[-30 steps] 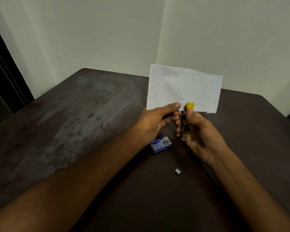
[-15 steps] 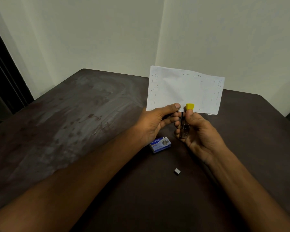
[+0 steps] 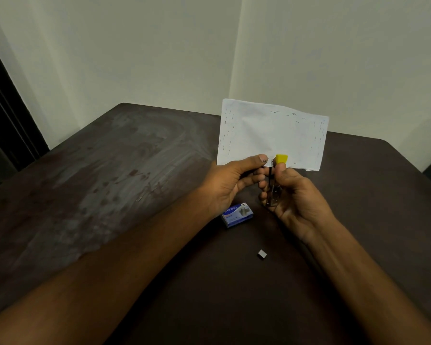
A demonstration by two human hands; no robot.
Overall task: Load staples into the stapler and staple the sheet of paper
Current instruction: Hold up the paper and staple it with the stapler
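Observation:
A white sheet of paper (image 3: 271, 135) stands upright above the table, with several rows of staples along its edges. My left hand (image 3: 232, 183) pinches its lower edge between thumb and fingers. My right hand (image 3: 294, 195) grips a small metal stapler (image 3: 274, 188) with a yellow cap (image 3: 281, 158), its jaws set on the paper's bottom edge just right of my left thumb. A blue staple box (image 3: 237, 215) lies on the table below my left hand. A small block of staples (image 3: 262, 254) lies nearer to me.
The dark brown table (image 3: 110, 183) fills the view, its far edge meeting pale walls. A dark doorway (image 3: 3, 120) stands at the far left. One stray staple (image 3: 138, 199) lies on the table's left part.
The paper and both hands have shifted slightly, with the sheet a little lower and further right. The grips on paper and stapler are the same.

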